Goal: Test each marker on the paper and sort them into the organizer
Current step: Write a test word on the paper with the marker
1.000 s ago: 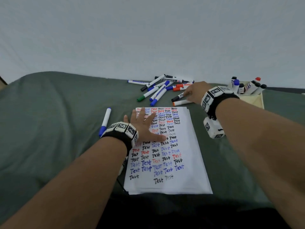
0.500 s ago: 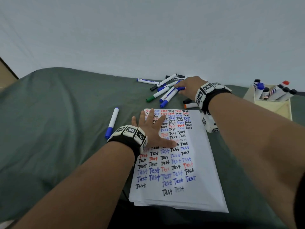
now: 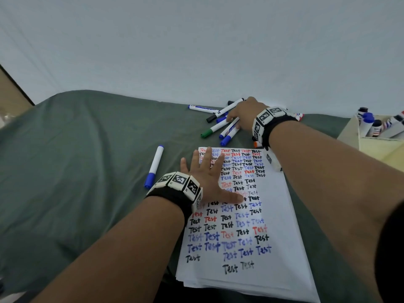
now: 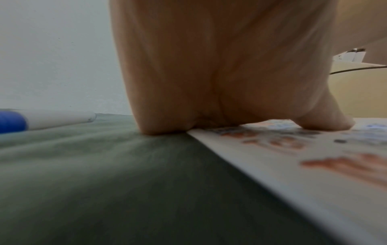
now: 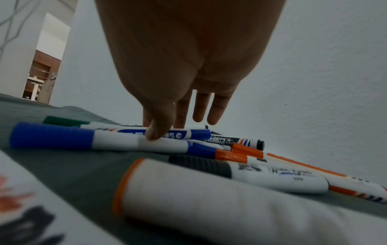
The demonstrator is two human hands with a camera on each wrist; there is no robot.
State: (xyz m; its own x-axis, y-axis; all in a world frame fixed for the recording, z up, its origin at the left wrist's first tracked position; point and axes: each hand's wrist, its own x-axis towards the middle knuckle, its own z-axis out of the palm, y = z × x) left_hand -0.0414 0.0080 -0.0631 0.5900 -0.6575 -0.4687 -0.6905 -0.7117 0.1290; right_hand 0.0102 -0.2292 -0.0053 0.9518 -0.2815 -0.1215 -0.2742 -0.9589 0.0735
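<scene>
**Right hand on the marker pile, left hand flat on the paper**

The right hand (image 5: pixel 184 54) reaches down, fingers nearly straight, thumb touching a blue-capped marker (image 5: pixel 108 140); whether it grips is unclear. Orange-capped markers (image 5: pixel 240 155) lie nearer the wrist. The left hand (image 3: pixel 205 173) presses spread, straight fingers on the paper (image 3: pixel 273 270). The organizer (image 3: pixel 371 143) stands right of the fingers.

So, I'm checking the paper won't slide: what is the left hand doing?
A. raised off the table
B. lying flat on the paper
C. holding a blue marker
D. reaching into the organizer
B: the left hand lies flat with fingers spread on the paper, holding nothing.
</scene>
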